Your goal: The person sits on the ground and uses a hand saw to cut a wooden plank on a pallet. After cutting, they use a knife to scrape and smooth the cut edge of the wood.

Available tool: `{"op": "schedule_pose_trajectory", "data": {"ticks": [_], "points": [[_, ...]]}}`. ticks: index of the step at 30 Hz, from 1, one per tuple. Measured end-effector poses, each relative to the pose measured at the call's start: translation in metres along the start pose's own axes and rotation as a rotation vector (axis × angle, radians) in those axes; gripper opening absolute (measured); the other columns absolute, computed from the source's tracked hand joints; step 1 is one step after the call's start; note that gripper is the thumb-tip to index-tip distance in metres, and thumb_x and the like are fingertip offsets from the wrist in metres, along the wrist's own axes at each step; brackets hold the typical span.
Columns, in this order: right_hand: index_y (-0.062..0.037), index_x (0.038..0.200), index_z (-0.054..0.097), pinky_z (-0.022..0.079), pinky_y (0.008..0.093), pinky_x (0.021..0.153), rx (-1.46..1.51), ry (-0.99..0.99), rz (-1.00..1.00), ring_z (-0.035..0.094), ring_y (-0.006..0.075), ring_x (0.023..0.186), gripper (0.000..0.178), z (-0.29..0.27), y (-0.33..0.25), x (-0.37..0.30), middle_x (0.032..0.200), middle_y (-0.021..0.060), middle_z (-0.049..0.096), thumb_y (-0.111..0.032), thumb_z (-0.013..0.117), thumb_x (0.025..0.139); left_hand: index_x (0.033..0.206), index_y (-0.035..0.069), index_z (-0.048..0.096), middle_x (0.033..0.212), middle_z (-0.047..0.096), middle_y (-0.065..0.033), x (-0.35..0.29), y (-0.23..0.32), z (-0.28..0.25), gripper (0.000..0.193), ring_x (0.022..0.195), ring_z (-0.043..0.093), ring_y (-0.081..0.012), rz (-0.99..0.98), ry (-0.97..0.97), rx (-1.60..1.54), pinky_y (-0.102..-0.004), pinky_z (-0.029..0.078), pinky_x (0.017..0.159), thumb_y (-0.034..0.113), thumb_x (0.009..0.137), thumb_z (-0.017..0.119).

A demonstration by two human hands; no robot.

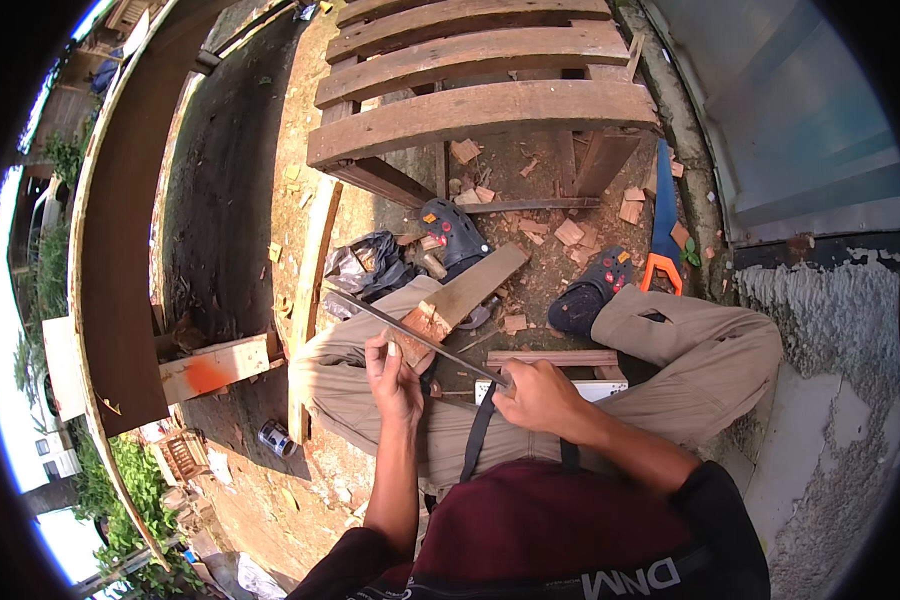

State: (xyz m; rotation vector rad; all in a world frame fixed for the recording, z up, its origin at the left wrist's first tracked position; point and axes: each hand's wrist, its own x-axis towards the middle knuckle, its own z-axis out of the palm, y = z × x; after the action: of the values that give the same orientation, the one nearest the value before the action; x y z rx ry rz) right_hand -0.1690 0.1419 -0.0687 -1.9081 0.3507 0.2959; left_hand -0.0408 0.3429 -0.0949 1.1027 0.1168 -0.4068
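Note:
My left hand (394,382) is closed on the near end of a reddish wooden piece (422,328) with a rough, freshly cut face. That piece lies over or against a longer grey-brown plank (485,283) slanting between my feet; whether they are joined, I cannot tell. Wrapped in my right hand (536,397) is the grip end of a long, narrow dark blade (410,330), seen almost edge-on. It runs up and leftward across the reddish piece, its tip beyond my left hand. The blade's handle is mostly hidden by my fingers.
A slatted wooden bench (480,112) stands ahead. A blue handsaw (664,205) with an orange handle leans at the right. Wood chips (570,233) litter the ground. Left of my feet are a black plastic bag (380,265) and a long timber (315,300); a can (277,437) lies farther left.

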Motion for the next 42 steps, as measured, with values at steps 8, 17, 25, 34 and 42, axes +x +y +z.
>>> {"op": "schedule_pose_trajectory", "data": {"ticks": [8,17,25,34,42], "points": [[0.0054,0.095,0.063,0.056,0.0504,0.065,0.052,0.007,-0.040,0.069,0.0439,0.071,0.030,0.005,0.022,-0.008,0.074,0.0259,0.068,-0.022,0.070,0.084,0.123,0.011,0.054,0.127,0.058,-0.0053,0.006,-0.012,-0.010,0.025,0.112,0.062,-0.0188,0.058,-0.011,0.036,-0.0328,0.055,0.094,0.012,0.100,0.064],[0.0005,0.086,0.060,0.052,0.0457,0.059,0.237,0.181,-0.318,0.068,0.0396,0.064,0.021,0.002,-0.019,-0.017,0.071,0.0208,0.066,-0.014,0.074,0.080,0.121,0.013,0.052,0.129,0.057,-0.0065,0.004,-0.008,0.010,0.024,0.117,0.060,-0.0199,0.028,0.021,0.051,-0.0428,0.057,0.094,0.012,0.100,0.064],[0.0030,0.097,0.061,0.055,0.0500,0.065,0.122,0.077,-0.163,0.068,0.0442,0.069,0.030,0.004,-0.022,-0.015,0.069,0.0218,0.067,-0.019,0.074,0.081,0.121,0.009,0.054,0.123,0.059,-0.0044,0.003,-0.024,-0.012,0.024,0.113,0.057,-0.0140,0.047,0.028,0.020,-0.0301,0.051,0.092,0.006,0.099,0.063],[0.0028,0.101,0.062,0.056,0.0514,0.067,0.030,0.002,0.004,0.070,0.0449,0.072,0.032,0.001,0.006,-0.005,0.074,0.0236,0.069,-0.022,0.073,0.084,0.121,0.010,0.050,0.123,0.059,-0.0079,0.001,-0.011,0.005,0.024,0.110,0.063,-0.0195,0.032,-0.030,-0.010,-0.0386,0.059,0.091,0.013,0.100,0.064],[0.0032,0.097,0.063,0.056,0.0515,0.066,-0.021,0.051,0.016,0.070,0.0455,0.074,0.027,0.013,0.036,-0.003,0.074,0.0251,0.068,-0.018,0.071,0.083,0.124,0.010,0.050,0.132,0.056,-0.0086,-0.005,-0.013,0.004,0.023,0.117,0.064,-0.0265,0.046,0.034,0.057,-0.0486,0.063,0.088,0.015,0.103,0.060]]}}
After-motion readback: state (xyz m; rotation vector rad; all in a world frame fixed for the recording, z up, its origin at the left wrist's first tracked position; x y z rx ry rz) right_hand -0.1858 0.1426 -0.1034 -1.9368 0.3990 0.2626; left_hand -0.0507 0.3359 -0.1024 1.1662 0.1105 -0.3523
